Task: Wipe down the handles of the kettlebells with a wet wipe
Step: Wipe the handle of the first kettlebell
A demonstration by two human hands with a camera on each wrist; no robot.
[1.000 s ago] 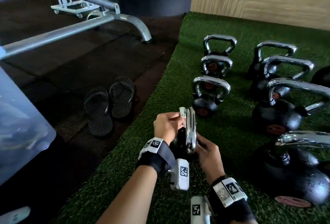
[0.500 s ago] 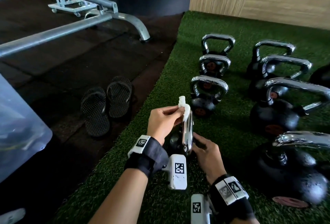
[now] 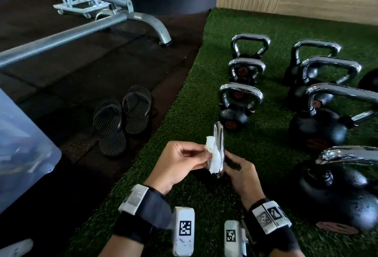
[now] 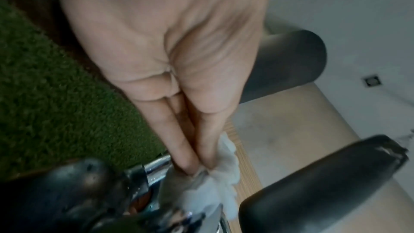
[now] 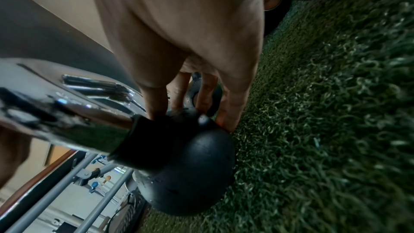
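Note:
On the green turf stands a small black kettlebell (image 5: 190, 166), and its chrome handle (image 3: 218, 134) is edge-on to me. My left hand (image 3: 206, 158) pinches a crumpled white wet wipe (image 3: 213, 155) against the left side of that handle, below its top. The left wrist view has the left hand (image 4: 199, 169) with thumb and fingers squeezing the wipe (image 4: 221, 189) onto the chrome handle (image 4: 156, 167). My right hand (image 3: 231, 161) grips the kettlebell's ball from the right. In the right wrist view the right hand (image 5: 190, 112) has its fingertips on top of the ball beside the handle (image 5: 67, 104).
Several more chrome-handled kettlebells stand in two rows ahead, the nearest small one (image 3: 237, 109) and a big one (image 3: 337, 191) at my right. A pair of black sandals (image 3: 120, 117) lies on the dark floor. A metal bench frame (image 3: 86, 27) and a translucent bin (image 3: 22, 150) are at left.
My left hand has slid the wipe from the top of the handle down its near side. The right hand has stayed on the kettlebell's ball.

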